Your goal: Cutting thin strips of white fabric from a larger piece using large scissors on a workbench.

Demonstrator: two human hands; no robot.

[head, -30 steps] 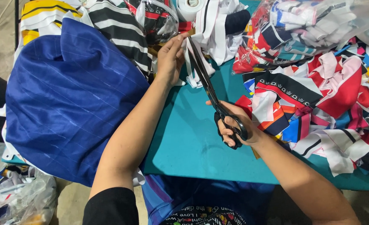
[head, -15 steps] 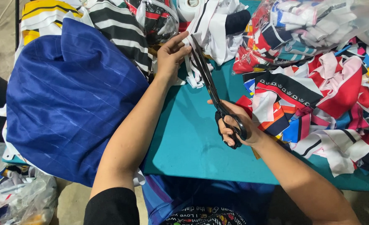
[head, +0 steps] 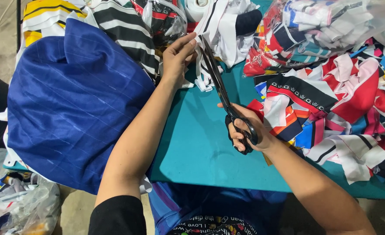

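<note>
My right hand (head: 244, 128) grips the black handles of long black scissors (head: 218, 85), whose blades point up and away from me over the teal table (head: 201, 148). My left hand (head: 179, 54) pinches a white fabric strip with dark edging (head: 207, 26) right at the scissor tips. The strip runs up into a heap of white and black cloth at the table's far edge.
A large blue striped cloth pile (head: 70, 104) fills the left side, with black-and-white striped cloth (head: 123, 26) and yellow cloth behind it. Multicoloured fabric scraps (head: 340, 95) are heaped on the right. Clear plastic bags (head: 18, 204) lie on the floor at lower left.
My left hand has shifted slightly right and down along the white strip toward the scissor tips. The scissors and my right hand stay nearly in place.
</note>
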